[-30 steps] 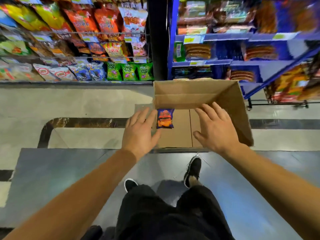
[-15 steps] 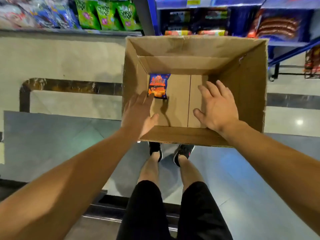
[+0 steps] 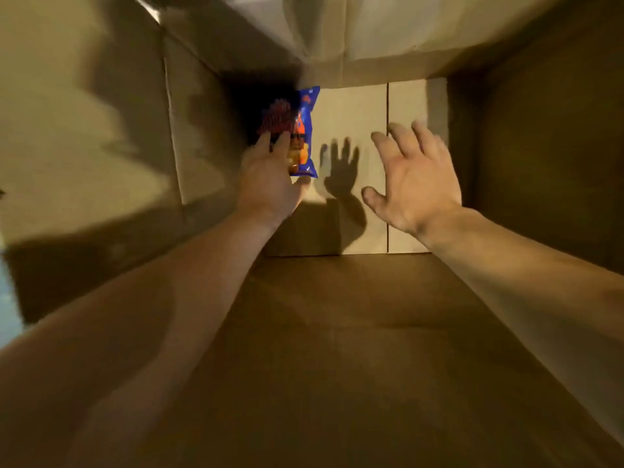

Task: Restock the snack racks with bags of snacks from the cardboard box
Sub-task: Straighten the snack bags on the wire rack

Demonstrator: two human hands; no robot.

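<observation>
Deep inside the cardboard box (image 3: 101,136), whose brown walls fill the view on every side, both bare arms reach toward the bottom panel. At about ten o'clock from the middle of the view, the left hand (image 3: 270,184) lies over the lower part of the snack bag (image 3: 304,130), its fingers (image 3: 283,143) straight and laid against the wrapper; whether they press on it or hover just above it cannot be told. That blue and orange bag lies flat on the box floor, close to the left wall, half in deep shadow. At about one o'clock, the right hand (image 3: 415,184) hovers with fingers spread apart, holding nothing, well clear of the bag. Between both hands, a hand-shaped shadow falls on the floor.
</observation>
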